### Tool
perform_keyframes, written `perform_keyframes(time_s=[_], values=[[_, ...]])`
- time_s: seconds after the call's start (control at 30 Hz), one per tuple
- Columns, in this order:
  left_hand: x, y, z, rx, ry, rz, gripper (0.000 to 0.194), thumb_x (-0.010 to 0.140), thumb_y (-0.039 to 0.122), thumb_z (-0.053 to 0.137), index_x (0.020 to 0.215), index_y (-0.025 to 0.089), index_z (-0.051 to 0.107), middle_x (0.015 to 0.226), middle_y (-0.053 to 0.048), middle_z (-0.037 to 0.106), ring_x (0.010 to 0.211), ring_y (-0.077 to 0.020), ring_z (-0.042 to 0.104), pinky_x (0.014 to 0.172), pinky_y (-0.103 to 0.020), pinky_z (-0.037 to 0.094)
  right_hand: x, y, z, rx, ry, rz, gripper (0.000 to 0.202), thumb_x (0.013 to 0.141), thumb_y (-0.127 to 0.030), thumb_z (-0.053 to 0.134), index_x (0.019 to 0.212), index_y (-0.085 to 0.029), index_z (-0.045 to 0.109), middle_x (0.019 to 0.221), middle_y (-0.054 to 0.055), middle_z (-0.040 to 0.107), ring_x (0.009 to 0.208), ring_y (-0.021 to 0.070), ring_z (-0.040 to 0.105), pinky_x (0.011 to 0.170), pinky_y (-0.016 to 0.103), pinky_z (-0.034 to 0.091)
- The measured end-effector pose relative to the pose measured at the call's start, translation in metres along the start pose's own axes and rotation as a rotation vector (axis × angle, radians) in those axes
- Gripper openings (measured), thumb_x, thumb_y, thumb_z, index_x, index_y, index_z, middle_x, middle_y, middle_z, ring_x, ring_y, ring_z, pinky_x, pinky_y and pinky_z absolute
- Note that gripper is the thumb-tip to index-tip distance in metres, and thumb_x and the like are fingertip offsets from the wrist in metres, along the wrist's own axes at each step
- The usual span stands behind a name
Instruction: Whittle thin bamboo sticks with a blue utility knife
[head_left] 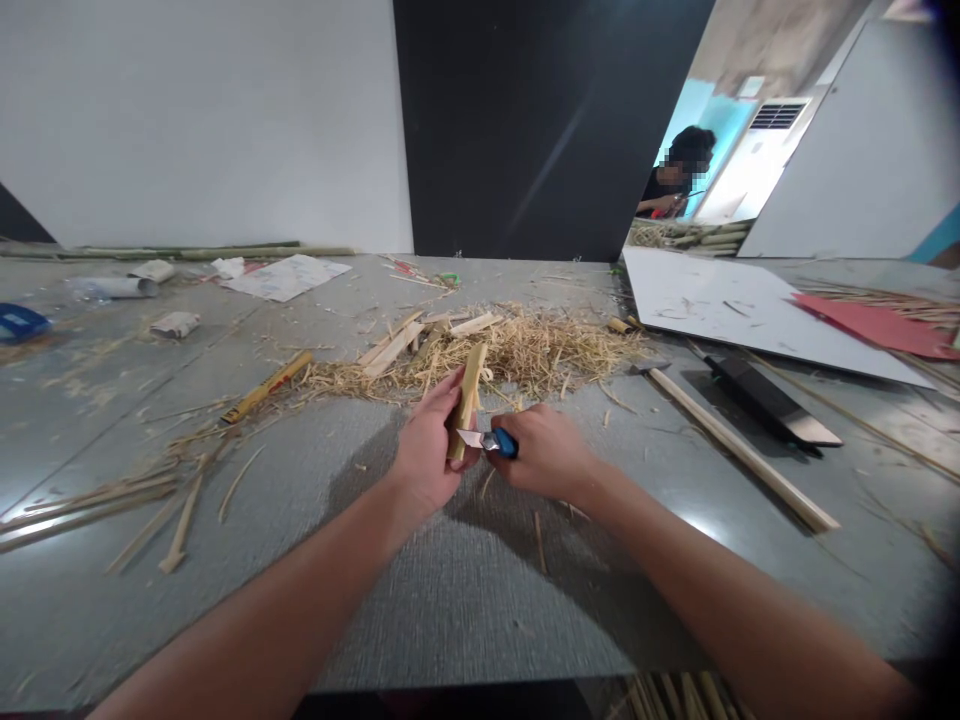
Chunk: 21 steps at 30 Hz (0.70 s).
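Note:
In the middle of the view, my left hand (433,440) is closed around a strip of bamboo (471,383), which stands tilted with its upper end pointing away from me. My right hand (544,447) grips a utility knife (501,442) with a blue handle. Its bare blade lies against the lower part of the strip, close to my left fingers. A thin curl of shaving clings to the strip's right side. Just beyond both hands spreads a heap of shavings (525,352) with several pale split pieces (394,348) on it.
On the right lie a hammer (742,450) with a wooden handle, a dark flat object (772,400) and a white board (742,308). At left are a yellow tube (268,388), loose strips (97,503) and paper (287,277). A person (679,175) sits far back right.

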<state>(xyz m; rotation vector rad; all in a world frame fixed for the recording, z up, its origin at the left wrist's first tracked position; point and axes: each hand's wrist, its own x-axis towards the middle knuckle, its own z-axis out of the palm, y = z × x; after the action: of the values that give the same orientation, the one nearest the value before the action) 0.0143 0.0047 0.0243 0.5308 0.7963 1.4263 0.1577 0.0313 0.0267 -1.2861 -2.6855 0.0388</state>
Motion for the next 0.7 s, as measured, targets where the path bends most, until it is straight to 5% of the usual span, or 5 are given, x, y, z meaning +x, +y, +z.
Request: perform_keyframes(time_s=[0.2,0.4,0.7], values=[[-0.0016,-0.001,0.0021,0.013,0.059,0.02,0.034,0.083,0.024,0.056,0.117,0.024,0.059,0.049,0.008,0.047,0.028,-0.007,0.037,0.025,-0.016,0.023,-0.0015,-0.0029,-0.0037,0.017,-0.049,0.004,0.016,0.078,-0.032,0.052,0.079,-0.023,0.066,0.073,0.002,0.068,0.063,0.0168,0.059,0.054,0.028,0.028],[-0.0073,-0.0016,0.0032,0.039,-0.022,0.017,0.039,0.086,0.029,0.053,0.125,0.025,0.056,0.047,0.01,0.041,0.025,-0.0056,0.029,0.023,-0.016,0.02,-0.0004,-0.0027,-0.002,0.003,-0.05,0.003,0.017,0.076,-0.031,0.052,0.078,-0.023,0.066,0.074,0.003,0.069,0.063,0.0177,0.06,0.054,0.028,0.029],[-0.0073,-0.0009,0.0015,0.089,0.029,0.06,0.038,0.087,0.024,0.05,0.125,0.024,0.056,0.055,0.007,0.047,0.027,-0.0042,0.031,0.025,-0.016,0.021,0.001,-0.0055,-0.0034,-0.078,-0.017,0.095,0.019,0.071,-0.031,0.051,0.076,-0.023,0.068,0.072,0.007,0.069,0.064,0.022,0.064,0.052,0.028,0.032]])
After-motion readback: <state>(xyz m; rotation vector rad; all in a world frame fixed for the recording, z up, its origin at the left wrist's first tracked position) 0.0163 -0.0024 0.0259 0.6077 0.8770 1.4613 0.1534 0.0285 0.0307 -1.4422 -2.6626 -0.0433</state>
